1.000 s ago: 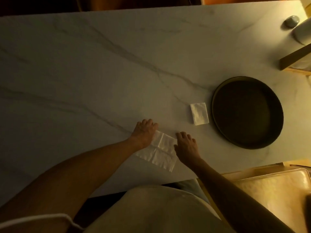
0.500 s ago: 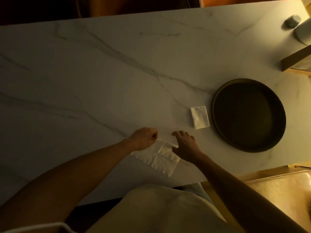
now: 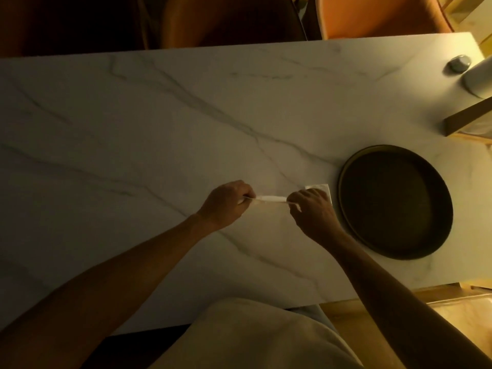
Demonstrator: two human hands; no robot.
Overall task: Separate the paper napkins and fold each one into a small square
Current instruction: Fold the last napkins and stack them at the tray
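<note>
We've got the napkin (image 3: 270, 198) pinched at both ends, left hand (image 3: 229, 202) and right hand (image 3: 310, 209) gripping it just above the counter (image 3: 159, 129). Its long axis runs hand to hand, so neither's nearer.

table (image 3: 186, 115): white marble, grey veins running diagonally
napkin (image 3: 270, 198): white, plain
folded napkin (image 3: 318, 187): white, plain
round tray (image 3: 394, 201): dark brown, thin gold rim
chair (image 3: 383, 14): orange
knob (image 3: 458, 63): silver grey
clothing (image 3: 253, 339): cream, plain
</note>
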